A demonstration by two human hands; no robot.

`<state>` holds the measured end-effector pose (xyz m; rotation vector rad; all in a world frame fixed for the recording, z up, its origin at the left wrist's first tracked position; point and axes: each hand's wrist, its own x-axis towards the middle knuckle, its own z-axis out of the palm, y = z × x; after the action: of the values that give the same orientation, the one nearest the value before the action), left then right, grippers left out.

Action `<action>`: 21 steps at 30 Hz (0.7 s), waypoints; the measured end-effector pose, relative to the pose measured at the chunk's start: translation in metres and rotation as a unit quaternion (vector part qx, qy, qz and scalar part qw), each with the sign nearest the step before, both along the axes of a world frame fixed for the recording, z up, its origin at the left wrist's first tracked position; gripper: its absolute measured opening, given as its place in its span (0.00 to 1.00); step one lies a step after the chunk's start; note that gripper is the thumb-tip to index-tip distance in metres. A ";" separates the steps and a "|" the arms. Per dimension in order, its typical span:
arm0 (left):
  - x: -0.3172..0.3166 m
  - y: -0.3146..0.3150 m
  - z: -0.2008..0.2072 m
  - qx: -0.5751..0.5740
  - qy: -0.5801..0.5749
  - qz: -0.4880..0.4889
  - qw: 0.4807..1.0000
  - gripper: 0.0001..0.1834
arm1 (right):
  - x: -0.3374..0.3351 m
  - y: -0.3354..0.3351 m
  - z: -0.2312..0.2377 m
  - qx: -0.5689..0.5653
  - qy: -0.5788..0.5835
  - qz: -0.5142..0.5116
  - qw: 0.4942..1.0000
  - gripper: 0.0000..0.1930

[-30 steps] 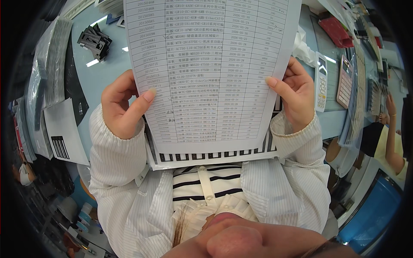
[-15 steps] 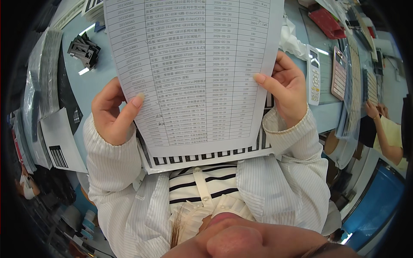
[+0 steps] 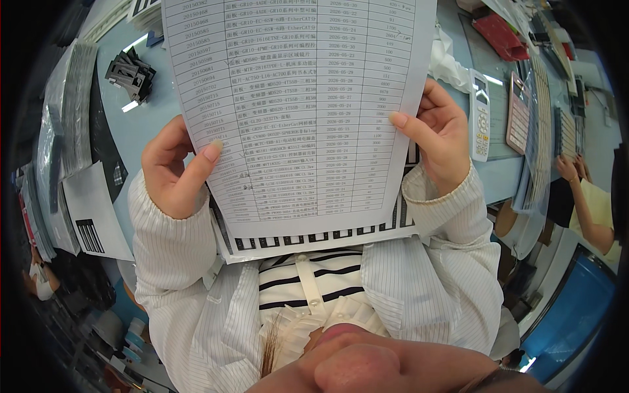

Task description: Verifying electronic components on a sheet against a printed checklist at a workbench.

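Note:
Between my two hands I hold up a white printed sheet of paper (image 3: 295, 131) covered by a table of rows, with a few handwritten marks. My left hand (image 3: 177, 167) pinches its left edge, thumb in front and fingers behind. On the right edge, my right hand (image 3: 440, 137) grips the same way, thumb on the print. Under the sheet, near my chest, lies a white sheet with a row of black-framed cutouts (image 3: 321, 240), mostly covered by the paper. Whether more than one page is held, I cannot tell.
Small black parts (image 3: 131, 75) lie piled on the table at left, near stacked clear plastic-wrapped sheets (image 3: 69, 124). Rightward are crumpled white tissue (image 3: 449, 62), a white remote-like handset (image 3: 480, 118), a pink calculator (image 3: 518, 111) and a red pouch (image 3: 499, 37). Another person's arm (image 3: 583, 203) shows far right.
The paper has shifted very slightly within the view. Both hands keep their hold on its edges.

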<state>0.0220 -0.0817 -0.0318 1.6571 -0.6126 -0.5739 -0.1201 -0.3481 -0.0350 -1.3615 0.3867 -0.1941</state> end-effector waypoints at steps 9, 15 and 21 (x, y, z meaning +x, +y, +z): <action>0.002 0.000 -0.003 -0.006 -0.010 0.002 1.000 0.14 | 0.001 0.001 -0.001 -0.016 0.003 -0.003 1.000 0.20; 0.001 0.001 -0.002 -0.001 -0.015 0.002 1.000 0.14 | 0.001 0.002 -0.002 -0.017 -0.007 -0.002 1.000 0.19; 0.001 0.001 -0.002 -0.001 -0.009 0.007 1.000 0.14 | 0.001 0.002 -0.001 -0.013 0.003 -0.002 1.000 0.20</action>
<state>0.0226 -0.0810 -0.0342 1.6644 -0.6132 -0.5491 -0.1188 -0.3464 -0.0358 -1.3878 0.3928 -0.2003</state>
